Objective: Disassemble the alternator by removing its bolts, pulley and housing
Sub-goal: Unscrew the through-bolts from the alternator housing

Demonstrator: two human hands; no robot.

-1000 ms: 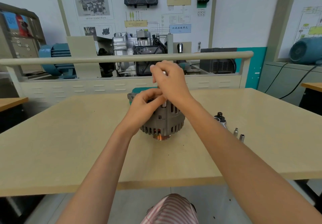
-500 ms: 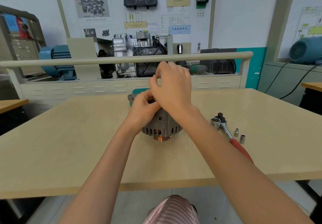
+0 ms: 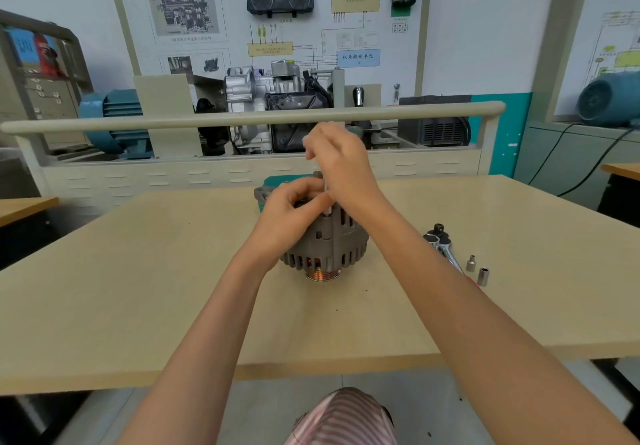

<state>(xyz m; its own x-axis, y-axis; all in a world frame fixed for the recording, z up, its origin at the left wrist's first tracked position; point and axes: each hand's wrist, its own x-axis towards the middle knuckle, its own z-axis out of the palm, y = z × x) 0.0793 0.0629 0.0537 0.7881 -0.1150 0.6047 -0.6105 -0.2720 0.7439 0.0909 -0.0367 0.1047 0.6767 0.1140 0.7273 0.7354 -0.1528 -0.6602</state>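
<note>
A grey finned alternator [image 3: 332, 247] stands on the beige table [image 3: 138, 289], pulley end [image 3: 322, 275] down. My left hand [image 3: 294, 212] grips its top left side, fingers curled over the housing. Above it my right hand [image 3: 341, 164] pinches a long thin bolt [image 3: 327, 199] that stands upright out of the housing's top edge. The alternator's top face is mostly hidden by both hands.
A ratchet wrench [image 3: 445, 247] lies right of the alternator, partly behind my right forearm, with two small sockets [image 3: 477, 271] beside it. A teal object [image 3: 277, 180] sits behind the alternator. A rail [image 3: 173, 121] and an engine display stand beyond the table's far edge.
My right hand dipped toward the alternator half a second ago and has risen again, still pinching the bolt. My left hand stays on the housing.
</note>
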